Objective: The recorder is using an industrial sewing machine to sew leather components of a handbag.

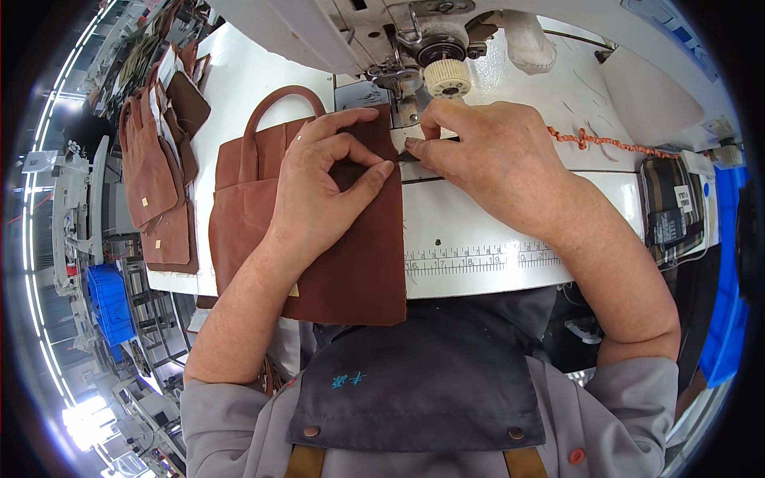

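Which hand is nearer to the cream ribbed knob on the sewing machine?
Right. The right hand is just below the cream ribbed knob in the picture; the left hand is farther off, down and to the left, over the brown panel.

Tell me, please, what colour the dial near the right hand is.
The dial is cream, seen best in the head view.

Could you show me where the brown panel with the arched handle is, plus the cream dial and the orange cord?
Brown panel (pixel 351 253), head view: its broad lower part.
Cream dial (pixel 447 76), head view: its ribbed side.
Orange cord (pixel 582 139), head view: its knot-like bulge.
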Tool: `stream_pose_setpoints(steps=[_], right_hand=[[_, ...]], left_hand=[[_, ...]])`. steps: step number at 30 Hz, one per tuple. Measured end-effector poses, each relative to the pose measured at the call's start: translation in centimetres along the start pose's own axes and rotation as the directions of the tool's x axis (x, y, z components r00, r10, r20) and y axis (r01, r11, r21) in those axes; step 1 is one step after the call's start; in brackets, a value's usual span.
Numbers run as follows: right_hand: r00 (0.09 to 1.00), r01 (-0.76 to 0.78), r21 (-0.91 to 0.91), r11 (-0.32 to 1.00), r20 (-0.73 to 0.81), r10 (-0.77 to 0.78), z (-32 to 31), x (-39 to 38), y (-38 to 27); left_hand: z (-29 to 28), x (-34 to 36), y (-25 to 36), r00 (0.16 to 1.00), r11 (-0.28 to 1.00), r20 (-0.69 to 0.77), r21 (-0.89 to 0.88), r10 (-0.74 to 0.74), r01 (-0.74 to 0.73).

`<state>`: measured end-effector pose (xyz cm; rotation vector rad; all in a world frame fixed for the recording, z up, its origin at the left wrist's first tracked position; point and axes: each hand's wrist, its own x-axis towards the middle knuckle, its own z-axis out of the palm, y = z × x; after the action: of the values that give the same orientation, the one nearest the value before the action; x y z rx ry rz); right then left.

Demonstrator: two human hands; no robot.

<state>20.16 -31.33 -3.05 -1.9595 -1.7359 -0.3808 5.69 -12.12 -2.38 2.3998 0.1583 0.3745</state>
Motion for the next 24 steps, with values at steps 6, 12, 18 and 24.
stream_pose_setpoints(steps=[6, 12, 18, 24], right_hand=[[1.0, 0.008, -0.035, 0.999, 0.001, -0.008, 0.01, 0.05, 0.05], [1.0, 0.024, -0.055, 0.998, -0.017, -0.025, 0.05, 0.02, -0.03], [1.0, 0.013, -0.083, 0.996, -0.024, -0.015, 0.33, -0.1, -0.15], [0.996, 0.007, -0.098, 0.995, -0.083, -0.015, 0.42, -0.14, -0.27]], left_hand=[[0.55, 0.75, -0.07, 0.999, 0.999, -0.035, 0.045, 0.025, -0.023], [0.47, 0.83, -0.18, 0.998, 0.995, -0.028, 0.088, 0.052, -0.049], [0.55, 0.59, -0.52, 0.998, 0.999, -0.05, 0.004, 0.048, -0.048], [0.86, 0.64, -0.81, 0.996, 0.997, -0.065, 0.061, 0.061, -0.057]])
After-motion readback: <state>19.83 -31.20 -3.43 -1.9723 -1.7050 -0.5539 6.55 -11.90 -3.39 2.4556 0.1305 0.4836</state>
